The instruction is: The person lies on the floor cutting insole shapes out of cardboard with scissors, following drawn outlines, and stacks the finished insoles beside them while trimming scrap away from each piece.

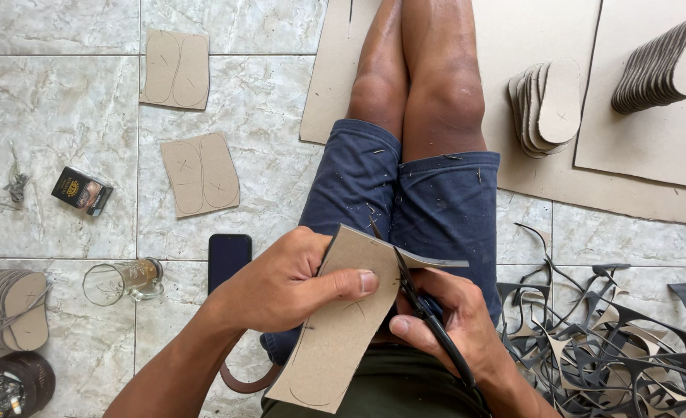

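Held just under the camera, over the lap, a cardboard piece (335, 325) marked with curved sole outlines sits between both hands. The left hand (281, 282) clamps its left edge, thumb pressed across the face and fingers wrapped behind. To the right, the right hand (455, 325) is closed through the handles of black scissors (420, 298), whose blades bite into the board's upper edge.

I judge the board light and fairly stiff: it holds its shape, yet the cut strip curls away at the top. It looks dry and easy to grip, likely to crease if bent hard, and best pinched close to the cutting line so it does not flap.

Going left to right across the pale marbled tile floor (64, 108): a stack of cut soles (10, 317), a dark round container (10, 383), a small dark box (82, 190), a glass mug (122, 280) lying on its side, two marked cardboard pieces (200, 174), a black phone (229, 259). Past the bare knees, large cardboard sheets (652, 147) carry further fanned sole stacks (548, 104), and a tangle of dark offcuts (614, 348) lies at the right.
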